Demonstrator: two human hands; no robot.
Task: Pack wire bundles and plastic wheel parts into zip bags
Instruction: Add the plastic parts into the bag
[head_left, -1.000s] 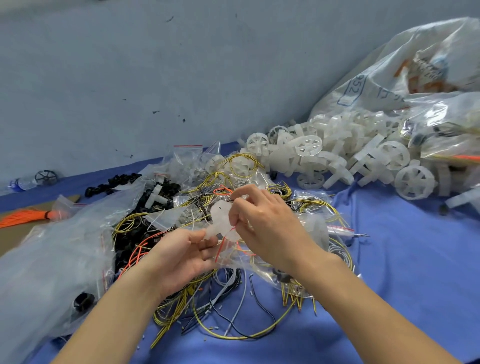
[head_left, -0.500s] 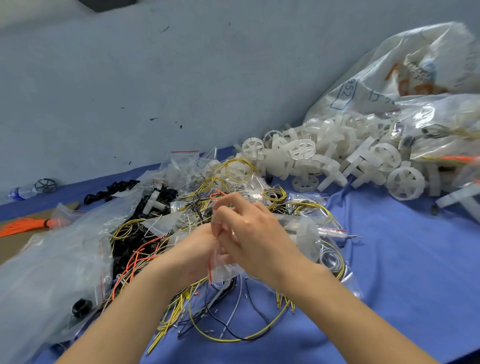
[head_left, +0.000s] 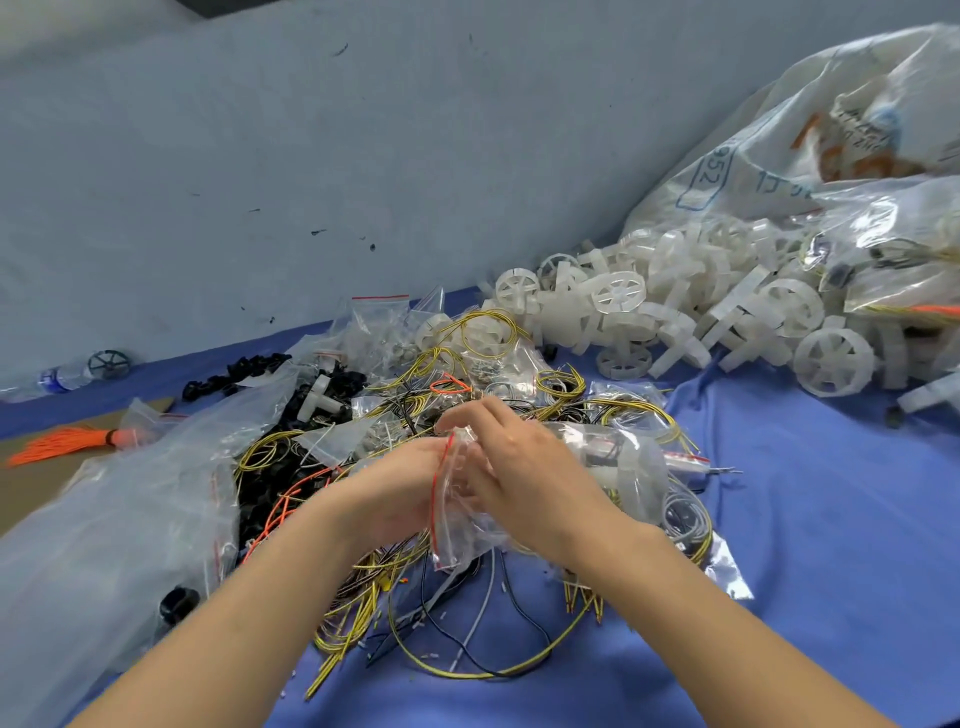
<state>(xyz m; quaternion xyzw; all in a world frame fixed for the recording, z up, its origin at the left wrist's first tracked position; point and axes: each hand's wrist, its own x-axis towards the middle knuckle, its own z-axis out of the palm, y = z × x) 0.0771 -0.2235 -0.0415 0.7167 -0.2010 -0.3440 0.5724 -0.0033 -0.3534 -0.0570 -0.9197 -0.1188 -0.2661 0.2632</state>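
Observation:
A small clear zip bag with a red seal strip hangs between both hands above the wire pile. My left hand grips its left side near the red strip. My right hand pinches the bag's top edge from the right, fingers curled over it. What lies inside the bag is hidden by my fingers and the crumpled plastic. Loose yellow, black and grey wires lie on the blue cloth under my hands. White plastic wheel parts are heaped at the back right.
A big clear bag lies at the left, with black parts behind it. An orange wire bundle sits far left. Large filled sacks stand at the right. The grey wall is close behind. Blue cloth shows at the right front.
A white wheel part seen between my fingers a second ago is out of sight now. Both hands have closed together on the zip bag, whose red strip now stands upright between them.

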